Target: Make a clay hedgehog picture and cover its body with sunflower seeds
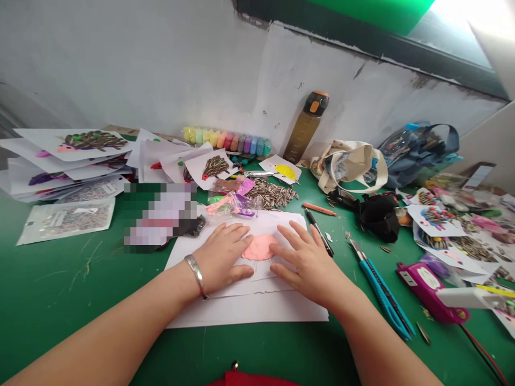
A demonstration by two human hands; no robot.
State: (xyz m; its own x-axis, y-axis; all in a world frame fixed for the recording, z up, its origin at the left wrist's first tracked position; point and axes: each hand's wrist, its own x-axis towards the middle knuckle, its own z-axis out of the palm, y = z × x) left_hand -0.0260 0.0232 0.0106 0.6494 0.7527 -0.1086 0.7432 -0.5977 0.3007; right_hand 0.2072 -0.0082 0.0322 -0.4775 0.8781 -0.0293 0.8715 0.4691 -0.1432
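Note:
A flattened oval of pink modelling clay (pixel 259 247) lies on a sheet of white paper (pixel 277 313) on the green table. My left hand (pixel 223 252), with a silver bracelet (pixel 196 274) at its wrist, rests on the paper with fingers spread, their tips at the clay's left edge. From the other side my right hand (pixel 300 254) lies with its fingers apart, one fingertip touching the clay's right edge. Neither hand grips anything. Faint pencil lines show below the clay. Just beyond the paper are a heap of sunflower seeds (pixel 271 194) and small bags of coloured clay (pixel 229 203).
To the right lie a black pen (pixel 319 231), an orange pencil (pixel 319 209), a blue utility knife (pixel 382 289) and a magenta power strip (pixel 430 289). Stacked seed pictures (pixel 96 142) stand at left. A bottle (pixel 306 128) leans at the wall beside a cloth bag (pixel 350 166).

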